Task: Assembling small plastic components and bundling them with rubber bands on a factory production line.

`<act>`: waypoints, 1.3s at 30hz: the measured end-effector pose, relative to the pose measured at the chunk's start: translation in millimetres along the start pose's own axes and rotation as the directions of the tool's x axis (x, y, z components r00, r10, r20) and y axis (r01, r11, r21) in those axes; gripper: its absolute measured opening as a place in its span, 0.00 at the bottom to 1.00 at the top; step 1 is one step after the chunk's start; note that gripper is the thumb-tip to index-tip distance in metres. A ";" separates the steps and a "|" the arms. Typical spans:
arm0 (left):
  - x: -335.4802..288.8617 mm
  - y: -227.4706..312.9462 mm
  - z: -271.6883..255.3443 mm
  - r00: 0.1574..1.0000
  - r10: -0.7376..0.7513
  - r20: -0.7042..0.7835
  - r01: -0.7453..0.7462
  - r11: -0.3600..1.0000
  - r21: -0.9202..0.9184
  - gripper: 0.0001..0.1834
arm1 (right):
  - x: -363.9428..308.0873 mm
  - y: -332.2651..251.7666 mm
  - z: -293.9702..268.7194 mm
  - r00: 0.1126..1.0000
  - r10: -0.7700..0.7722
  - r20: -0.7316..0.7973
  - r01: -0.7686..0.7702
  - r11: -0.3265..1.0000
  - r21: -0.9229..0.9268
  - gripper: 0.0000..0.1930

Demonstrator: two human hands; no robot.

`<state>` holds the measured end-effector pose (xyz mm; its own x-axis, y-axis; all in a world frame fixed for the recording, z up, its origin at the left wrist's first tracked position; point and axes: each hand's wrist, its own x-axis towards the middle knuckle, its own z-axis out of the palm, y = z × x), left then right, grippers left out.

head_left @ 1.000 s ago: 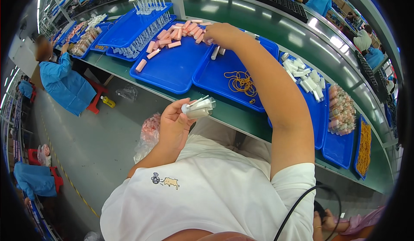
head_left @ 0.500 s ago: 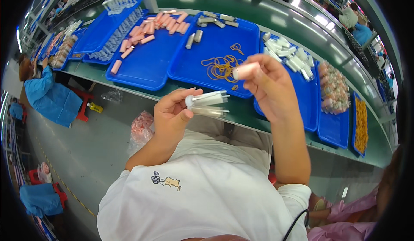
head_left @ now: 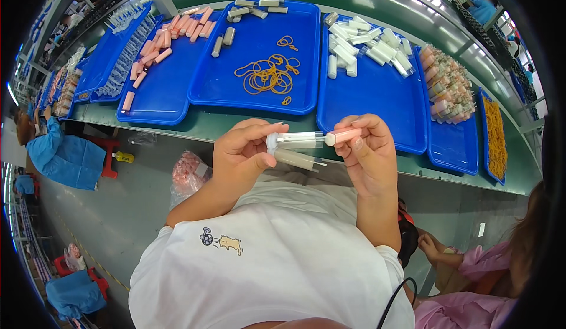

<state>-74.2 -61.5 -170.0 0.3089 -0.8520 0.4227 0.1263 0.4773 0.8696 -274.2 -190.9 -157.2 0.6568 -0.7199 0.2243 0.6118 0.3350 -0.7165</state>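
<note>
My left hand [head_left: 244,152] is closed on the round white end of a plastic holder [head_left: 272,143]. Rods stick out of it to the right; a white cylinder and a greyish cylinder [head_left: 295,159] sit on it side by side. My right hand [head_left: 370,155] pinches a pink cylinder [head_left: 346,135] between thumb and fingers. The pink cylinder's pale end meets, or nearly meets, the tip of the holder's upper rod; I cannot tell whether they touch. Both hands are in front of the table edge, above my lap.
Blue trays line the green table: pink cylinders [head_left: 155,57], grey cylinders [head_left: 229,36] with loose rubber bands [head_left: 268,75], white cylinders [head_left: 348,45], bundled assemblies [head_left: 446,84] and a heap of rubber bands [head_left: 495,134]. A person in pink [head_left: 471,282] sits at the right.
My right hand has come down and left, bringing the pink cylinder to the holder's rod tips. My left hand moved slightly right with the holder. The view has shifted somewhat.
</note>
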 end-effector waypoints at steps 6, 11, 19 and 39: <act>1.4 4.1 3.2 0.998 0.000 0.060 -0.008 0.991 0.132 0.28 | -5.1 -2.6 -5.6 0.998 -0.066 0.016 0.068 0.981 -0.180 0.11; 5.6 11.1 1.3 0.972 0.106 0.209 -0.207 0.808 0.552 0.31 | -16.6 -9.5 -2.0 0.996 -0.075 -0.042 0.050 0.905 -0.422 0.13; 9.5 7.2 -2.5 0.973 0.171 0.157 -0.228 0.839 0.495 0.30 | -16.9 -8.9 5.0 0.998 -0.027 -0.062 0.001 0.924 -0.382 0.15; 9.0 18.1 3.0 0.886 0.306 0.349 -0.454 0.731 0.510 0.27 | -20.6 -3.2 -21.6 0.973 -0.162 0.163 0.216 0.886 -0.411 0.19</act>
<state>-71.9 -61.2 -149.7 -0.0167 -0.6836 0.7296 -0.5283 0.6256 0.5740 -299.2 -190.3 -173.8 0.6123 -0.6557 0.4417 0.5025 -0.1085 -0.8577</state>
